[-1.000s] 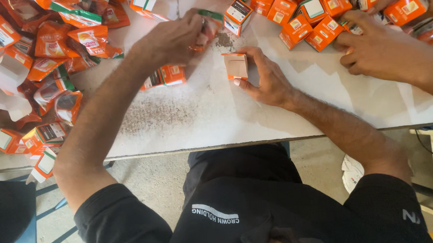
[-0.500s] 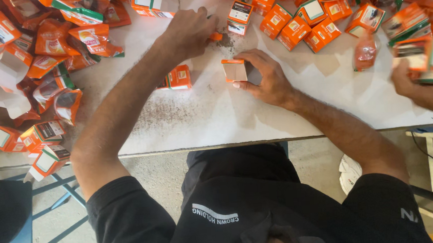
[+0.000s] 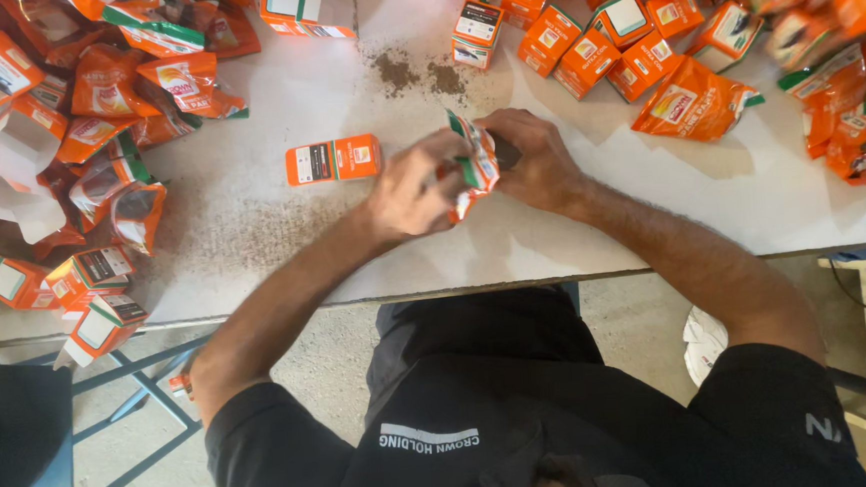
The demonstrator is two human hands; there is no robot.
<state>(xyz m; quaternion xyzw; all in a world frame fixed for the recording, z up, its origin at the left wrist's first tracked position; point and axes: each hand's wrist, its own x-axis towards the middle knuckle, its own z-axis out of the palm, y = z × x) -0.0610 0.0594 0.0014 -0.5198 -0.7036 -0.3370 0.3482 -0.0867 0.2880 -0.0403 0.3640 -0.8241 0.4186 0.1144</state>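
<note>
White table [image 3: 283, 253], scuffed, w/ brown powder spilled near the far edge. Orange cartons heaped along the left edge and far right corner, plus loose orange pouches. One closed box [image 3: 333, 160] lies flat by itself, mid-table, just left of the hands. Left hand [image 3: 412, 188] and right hand [image 3: 538, 157] are both closed around a pouch [image 3: 474, 163] w/ green trim, held upright btwn them just above the table, near the front edge. Something dark sits under the right fingers, can't tell what. Risk imo: squeeze too hard and the pouch could split, more powder on the table. Also it's close to the front edge, so a slip might drop it on the floor.
</note>
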